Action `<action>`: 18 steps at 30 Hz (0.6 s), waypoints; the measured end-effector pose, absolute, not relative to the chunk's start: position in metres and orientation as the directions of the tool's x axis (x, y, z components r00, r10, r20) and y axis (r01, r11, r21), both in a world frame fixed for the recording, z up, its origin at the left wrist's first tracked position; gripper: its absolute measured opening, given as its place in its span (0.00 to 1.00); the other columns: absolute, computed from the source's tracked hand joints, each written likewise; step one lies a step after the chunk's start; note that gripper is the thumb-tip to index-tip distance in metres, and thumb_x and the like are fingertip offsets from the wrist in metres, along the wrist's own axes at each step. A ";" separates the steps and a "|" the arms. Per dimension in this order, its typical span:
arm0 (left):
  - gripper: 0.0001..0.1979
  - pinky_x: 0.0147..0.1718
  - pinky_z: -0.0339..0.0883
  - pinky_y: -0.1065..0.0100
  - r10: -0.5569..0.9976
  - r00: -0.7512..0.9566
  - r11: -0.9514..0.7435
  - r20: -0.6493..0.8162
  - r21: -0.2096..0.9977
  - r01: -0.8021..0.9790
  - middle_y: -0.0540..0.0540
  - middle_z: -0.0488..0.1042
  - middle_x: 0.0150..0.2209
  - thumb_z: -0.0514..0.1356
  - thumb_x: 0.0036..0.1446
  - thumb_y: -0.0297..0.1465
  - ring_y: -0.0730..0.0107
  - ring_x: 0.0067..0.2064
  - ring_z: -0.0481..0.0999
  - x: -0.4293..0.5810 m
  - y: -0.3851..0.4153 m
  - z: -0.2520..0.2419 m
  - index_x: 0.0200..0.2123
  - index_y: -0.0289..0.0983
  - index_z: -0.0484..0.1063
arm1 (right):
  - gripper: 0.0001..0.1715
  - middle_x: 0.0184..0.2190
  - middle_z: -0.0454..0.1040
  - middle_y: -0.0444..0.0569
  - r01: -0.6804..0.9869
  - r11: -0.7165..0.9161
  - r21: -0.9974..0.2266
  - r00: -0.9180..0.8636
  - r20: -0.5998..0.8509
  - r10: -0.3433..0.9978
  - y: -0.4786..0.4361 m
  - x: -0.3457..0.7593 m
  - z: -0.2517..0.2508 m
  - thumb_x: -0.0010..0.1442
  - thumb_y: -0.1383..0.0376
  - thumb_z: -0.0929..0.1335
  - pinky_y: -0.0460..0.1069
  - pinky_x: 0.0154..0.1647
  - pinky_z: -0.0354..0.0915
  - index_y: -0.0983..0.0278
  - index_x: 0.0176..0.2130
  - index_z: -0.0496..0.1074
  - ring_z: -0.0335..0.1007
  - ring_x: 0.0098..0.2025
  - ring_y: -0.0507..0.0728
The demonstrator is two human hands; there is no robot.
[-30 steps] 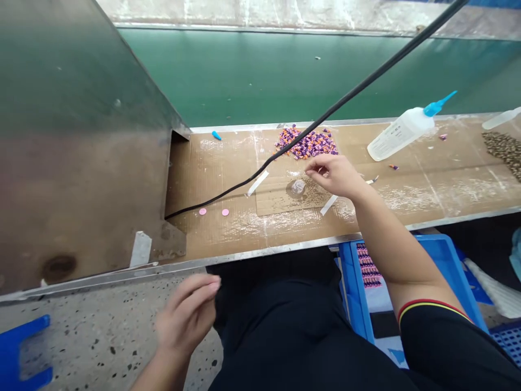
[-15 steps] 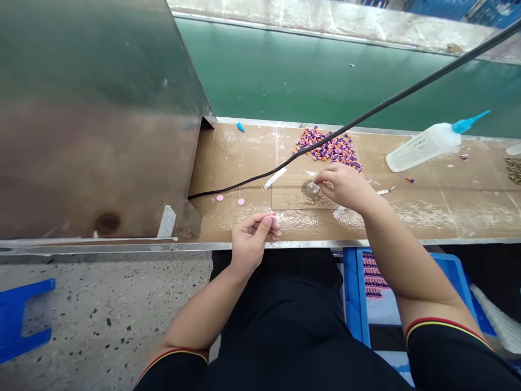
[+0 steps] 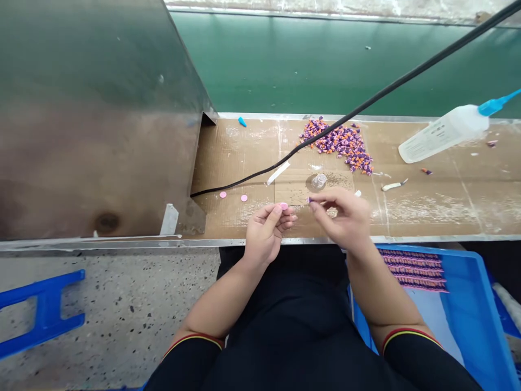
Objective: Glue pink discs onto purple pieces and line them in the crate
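— What are you holding?
— A pink disc (image 3: 284,206), pinched between the fingertips of my left hand (image 3: 266,233). My right hand (image 3: 344,217) is pinched on a purple piece (image 3: 310,200). Both are just on my side of the clear cup (image 3: 319,181).
— Containers?
— I can't make out what's in the cup. Beyond it lies a loose pile of purple-orange pieces (image 3: 340,144). Below and to its right, a blue crate (image 3: 472,304) holds rows of purple pieces and is cut off by the frame.
— Room?
— Bare cardboard (image 3: 252,163) left of the cup, and the bench edge (image 3: 228,242) is under my wrists.
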State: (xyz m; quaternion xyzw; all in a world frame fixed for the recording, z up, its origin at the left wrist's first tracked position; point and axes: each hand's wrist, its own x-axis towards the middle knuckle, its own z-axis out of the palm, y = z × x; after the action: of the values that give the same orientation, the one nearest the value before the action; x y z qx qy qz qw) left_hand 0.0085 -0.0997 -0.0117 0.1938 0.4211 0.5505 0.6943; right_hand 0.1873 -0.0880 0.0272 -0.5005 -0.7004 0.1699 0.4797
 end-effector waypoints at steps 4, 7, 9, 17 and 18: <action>0.22 0.37 0.80 0.70 0.944 0.014 0.273 -0.330 0.755 -0.596 0.44 0.86 0.34 0.82 0.44 0.47 0.69 0.34 0.86 0.017 -0.100 -0.013 0.33 0.37 0.84 | 0.06 0.35 0.84 0.46 0.354 0.448 -0.821 0.114 0.514 0.850 -0.112 0.157 0.009 0.68 0.66 0.72 0.53 0.32 0.80 0.54 0.42 0.81 0.82 0.35 0.58; 0.22 0.39 0.81 0.67 0.951 -0.021 0.244 -0.307 0.794 -0.556 0.44 0.86 0.35 0.81 0.45 0.48 0.67 0.35 0.86 0.023 -0.102 -0.015 0.34 0.38 0.85 | 0.05 0.38 0.84 0.49 0.282 0.378 -0.882 0.194 0.438 0.878 -0.118 0.150 -0.002 0.69 0.64 0.72 0.55 0.37 0.83 0.54 0.44 0.80 0.84 0.38 0.59; 0.22 0.39 0.81 0.66 0.955 -0.056 0.217 -0.290 0.817 -0.534 0.44 0.86 0.36 0.81 0.46 0.49 0.65 0.37 0.86 0.027 -0.103 -0.018 0.35 0.38 0.85 | 0.04 0.40 0.84 0.50 0.258 0.335 -0.906 0.221 0.393 0.893 -0.120 0.148 -0.006 0.69 0.62 0.72 0.57 0.40 0.84 0.55 0.44 0.80 0.85 0.40 0.61; 0.22 0.36 0.81 0.68 0.967 -0.124 0.152 -0.223 0.893 -0.423 0.44 0.86 0.36 0.80 0.47 0.51 0.67 0.35 0.84 0.033 -0.103 -0.029 0.34 0.40 0.86 | 0.05 0.44 0.84 0.52 0.079 0.269 -0.960 0.281 0.281 0.918 -0.126 0.140 -0.008 0.71 0.59 0.72 0.58 0.44 0.86 0.55 0.45 0.79 0.86 0.45 0.62; 0.22 0.37 0.82 0.66 0.968 -0.109 0.164 -0.227 0.897 -0.410 0.44 0.86 0.35 0.80 0.46 0.51 0.66 0.35 0.84 0.032 -0.103 -0.029 0.33 0.39 0.86 | 0.06 0.43 0.84 0.52 0.076 0.268 -0.961 0.282 0.278 0.918 -0.125 0.140 -0.009 0.71 0.58 0.72 0.58 0.43 0.86 0.55 0.45 0.79 0.86 0.44 0.62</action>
State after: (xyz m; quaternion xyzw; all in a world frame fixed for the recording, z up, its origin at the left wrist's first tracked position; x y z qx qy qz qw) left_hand 0.0321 -0.1030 -0.0292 0.2952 0.4728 0.5752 0.5987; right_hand 0.1399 -0.1254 -0.0090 -0.5020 -0.4950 0.3379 0.6235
